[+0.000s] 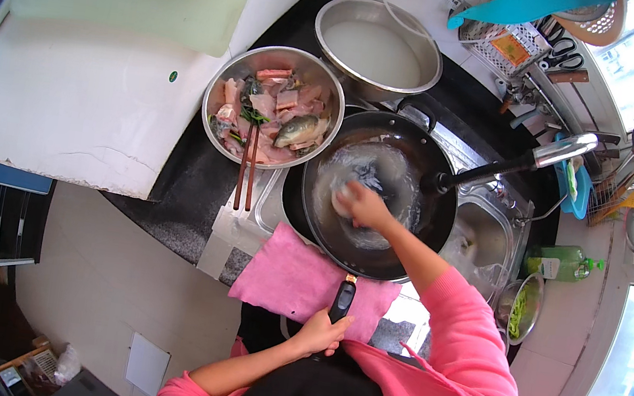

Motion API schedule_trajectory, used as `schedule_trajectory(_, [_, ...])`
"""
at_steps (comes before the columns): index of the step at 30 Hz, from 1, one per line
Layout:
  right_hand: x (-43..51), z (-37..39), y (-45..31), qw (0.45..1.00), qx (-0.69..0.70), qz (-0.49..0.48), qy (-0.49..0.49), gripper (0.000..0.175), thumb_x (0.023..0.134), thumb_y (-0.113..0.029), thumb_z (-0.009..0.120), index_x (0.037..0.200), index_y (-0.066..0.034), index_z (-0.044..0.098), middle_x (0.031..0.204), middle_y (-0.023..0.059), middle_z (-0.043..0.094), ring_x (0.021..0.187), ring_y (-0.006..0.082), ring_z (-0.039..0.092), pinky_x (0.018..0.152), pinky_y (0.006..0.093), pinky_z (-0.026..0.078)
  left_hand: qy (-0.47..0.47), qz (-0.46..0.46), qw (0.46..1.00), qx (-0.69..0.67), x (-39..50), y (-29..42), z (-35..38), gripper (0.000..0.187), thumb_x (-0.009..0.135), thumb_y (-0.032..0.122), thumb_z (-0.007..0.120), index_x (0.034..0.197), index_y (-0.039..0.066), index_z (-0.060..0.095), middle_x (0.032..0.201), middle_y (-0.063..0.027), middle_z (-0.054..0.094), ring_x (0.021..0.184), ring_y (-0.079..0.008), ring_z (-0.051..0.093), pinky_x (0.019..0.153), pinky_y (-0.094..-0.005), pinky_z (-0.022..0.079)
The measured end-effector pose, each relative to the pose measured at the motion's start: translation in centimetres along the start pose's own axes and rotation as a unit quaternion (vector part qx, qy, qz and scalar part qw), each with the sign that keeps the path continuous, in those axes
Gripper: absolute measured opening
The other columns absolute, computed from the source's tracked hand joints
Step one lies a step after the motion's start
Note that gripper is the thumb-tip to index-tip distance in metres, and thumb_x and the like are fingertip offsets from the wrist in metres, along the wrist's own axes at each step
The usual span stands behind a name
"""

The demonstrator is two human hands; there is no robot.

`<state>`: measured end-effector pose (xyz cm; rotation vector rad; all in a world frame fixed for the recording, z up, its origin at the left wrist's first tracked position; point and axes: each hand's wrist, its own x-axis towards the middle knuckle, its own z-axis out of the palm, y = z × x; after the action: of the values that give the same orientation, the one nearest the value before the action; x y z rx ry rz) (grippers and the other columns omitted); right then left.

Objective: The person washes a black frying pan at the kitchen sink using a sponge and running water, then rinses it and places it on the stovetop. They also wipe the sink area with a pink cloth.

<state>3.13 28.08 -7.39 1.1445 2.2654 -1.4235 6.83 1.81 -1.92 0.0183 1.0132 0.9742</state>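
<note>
A large black wok (314,221) sits over the sink with swirling water (379,230) in it. My left hand (318,333) grips the wok's black handle (343,301). Inside the wok my right hand (359,203) presses a pale, blurred scrubbing item (342,200) against the metal; its exact kind is unclear. The tap's pull-out spout (488,172) reaches over the wok's right side. Under the handle a pink cloth (300,280) lies along the counter's front edge.
Beside the wok stands a steel bowl (210,97) of cut fish, with wooden chopsticks (246,182) across its rim. Behind is a steel basin (323,24) of cloudy liquid. A green bottle (563,263) and a bowl of green vegetables (520,312) stand right of the sink basin (487,226).
</note>
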Motion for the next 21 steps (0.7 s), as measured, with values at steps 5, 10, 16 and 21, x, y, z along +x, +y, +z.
schedule_trajectory(5, [8.5,-4.2,5.5,0.971,-0.029,-0.045,0.234,0.058,0.086,-0.040,0.059,0.126,-0.0009,0.045,0.102,0.0152,0.065,0.052,0.0205,0.060,0.046,0.0309,0.049,-0.012,-0.001,1.000,0.012,-0.1,0.0,-0.5,0.025,0.094,0.024,0.053,0.082,0.013,0.034,0.053,0.0051,0.033,0.040,-0.0048,0.033,0.035,-0.0233,0.029])
schedule_trajectory(10, [1.0,-9.1,9.8,0.962,-0.204,0.004,0.184,0.053,0.083,-0.040,0.059,0.121,-0.0041,0.050,0.093,0.0182,0.065,0.057,0.0253,0.063,0.056,0.0359,0.049,-0.021,0.008,1.000,-0.018,0.3,-0.4,-0.3,0.023,0.094,0.023,0.053,0.086,0.013,0.033,0.054,0.0051,0.033,0.040,-0.0044,0.033,0.035,-0.0228,0.029])
schedule_trajectory(16, [-6.7,-2.1,3.4,0.993,0.018,0.100,-0.058,0.043,0.083,-0.036,0.061,0.111,-0.0040,0.055,0.076,0.0094,0.062,0.053,0.0179,0.059,0.045,0.0312,0.048,-0.025,-0.005,0.999,-0.026,0.4,-0.3,-0.2,0.022,0.094,0.022,0.052,0.086,0.013,0.033,0.055,0.0051,0.034,0.040,-0.0045,0.033,0.035,-0.0230,0.030])
schedule_trajectory(21, [3.4,0.5,-0.1,0.989,0.150,0.008,0.005,0.045,0.086,-0.037,0.060,0.115,-0.0035,0.051,0.070,0.0059,0.058,0.046,0.0136,0.054,0.040,0.0277,0.044,-0.014,-0.002,1.000,-0.002,0.4,-0.6,-0.5,0.022,0.094,0.023,0.052,0.086,0.012,0.034,0.055,0.0050,0.034,0.040,-0.0046,0.033,0.035,-0.0230,0.030])
